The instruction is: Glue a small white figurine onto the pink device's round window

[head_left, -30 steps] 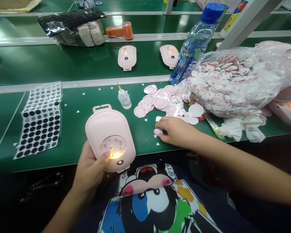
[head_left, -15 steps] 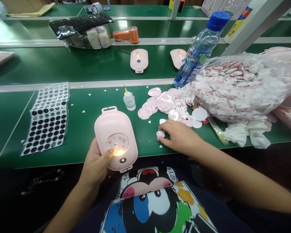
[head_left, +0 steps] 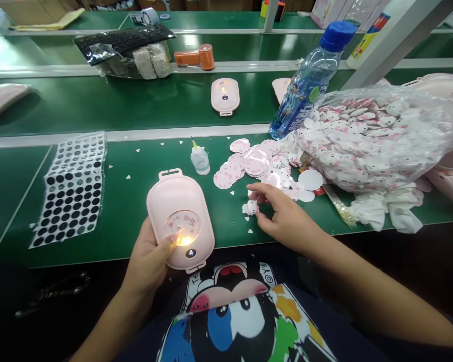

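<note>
My left hand [head_left: 151, 256] grips a pale pink case [head_left: 179, 196] with a strap loop at each end. Its thumb lies over a lit round window with a pink printed disc, just above a small dark display. Between the thumb and fingers of my right hand [head_left: 281, 211] is a small white-and-pink animal-face piece [head_left: 251, 207], low over the green table. Loose pink printed discs [head_left: 257, 160] and more face pieces lie just beyond that hand. A small clear bottle with a yellow needle tip [head_left: 200, 160] stands behind the case.
A clear bag of face pieces [head_left: 377, 136] fills the right side, beside a blue-capped bottle [head_left: 298, 90]. At left lies a sheet of black round stickers [head_left: 73, 196]. More pink cases [head_left: 225, 95] rest on the green strip behind, near an orange tool [head_left: 200, 58].
My right hand has shifted slightly right, and the face piece has turned in its fingers. On the strip behind, the pink cases have moved right. My left hand holds its case almost unmoved.
</note>
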Demonstrator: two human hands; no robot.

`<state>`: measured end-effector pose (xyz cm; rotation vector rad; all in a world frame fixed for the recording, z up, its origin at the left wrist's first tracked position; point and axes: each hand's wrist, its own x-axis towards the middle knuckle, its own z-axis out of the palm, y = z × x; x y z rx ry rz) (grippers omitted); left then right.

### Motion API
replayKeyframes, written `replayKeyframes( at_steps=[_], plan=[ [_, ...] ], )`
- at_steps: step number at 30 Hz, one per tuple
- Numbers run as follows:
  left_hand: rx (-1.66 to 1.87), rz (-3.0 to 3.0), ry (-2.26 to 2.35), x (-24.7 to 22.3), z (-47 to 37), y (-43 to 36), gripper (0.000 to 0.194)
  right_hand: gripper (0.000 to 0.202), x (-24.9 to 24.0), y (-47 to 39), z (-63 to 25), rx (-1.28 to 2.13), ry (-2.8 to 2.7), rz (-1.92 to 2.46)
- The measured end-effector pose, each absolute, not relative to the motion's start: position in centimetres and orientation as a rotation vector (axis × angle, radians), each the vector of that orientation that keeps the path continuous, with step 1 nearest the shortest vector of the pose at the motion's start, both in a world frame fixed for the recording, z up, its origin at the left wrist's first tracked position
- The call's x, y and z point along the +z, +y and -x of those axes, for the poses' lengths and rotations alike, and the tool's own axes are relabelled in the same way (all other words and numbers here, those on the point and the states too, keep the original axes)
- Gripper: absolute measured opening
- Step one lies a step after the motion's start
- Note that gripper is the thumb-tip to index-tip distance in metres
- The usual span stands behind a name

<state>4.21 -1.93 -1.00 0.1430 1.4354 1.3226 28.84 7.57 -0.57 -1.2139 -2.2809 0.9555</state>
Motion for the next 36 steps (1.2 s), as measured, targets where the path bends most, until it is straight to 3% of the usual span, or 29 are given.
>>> replayKeyframes(
  at_steps=[3,8,13,17,20,26,30,32,34,36],
  plan=[
    [1.333,-0.135,1.447,-0.8,-4.2,-2.0,0.040,0.054,0.5,7.2,-28.7,0.987,-2.209,1.189],
    [1.326,-0.123,1.472,-0.1,-4.4,-2.0,0.038,0.031,4.1,7.0,-32.8,0.803,-2.381,1.099],
    [1.255,-0.132,1.551,0.8,-4.8,-1.7,0.038,0.023,3.6,6.1,-41.2,0.811,-2.602,1.427],
    [1.178,-0.153,1.607,0.7,-4.4,-1.8,0.049,0.021,1.2,4.2,-45.2,1.300,-2.323,1.766],
    [1.116,-0.269,1.586,0.5,-4.1,-2.0,0.048,0.017,0.9,3.1,-46.0,1.549,-2.009,1.769],
    [1.134,-0.141,1.627,1.3,-4.7,-1.5,0.044,0.031,-1.7,2.4,-48.1,1.832,-1.782,2.010],
    [1.193,-0.165,1.603,1.2,-4.8,-1.1,0.044,0.041,-9.2,2.7,-50.1,1.568,-1.521,2.553],
    [1.190,-0.181,1.596,1.2,-4.8,-1.0,0.047,0.047,-12.3,2.9,-50.6,1.496,-1.569,2.614],
    [1.176,-0.141,1.605,1.4,-4.8,-0.9,0.048,0.060,-13.6,3.2,-50.8,1.407,-1.686,2.701],
    [1.172,-0.139,1.606,1.6,-4.9,-0.9,0.047,0.052,-12.3,3.7,-50.5,1.488,-1.831,2.702]
  ],
)
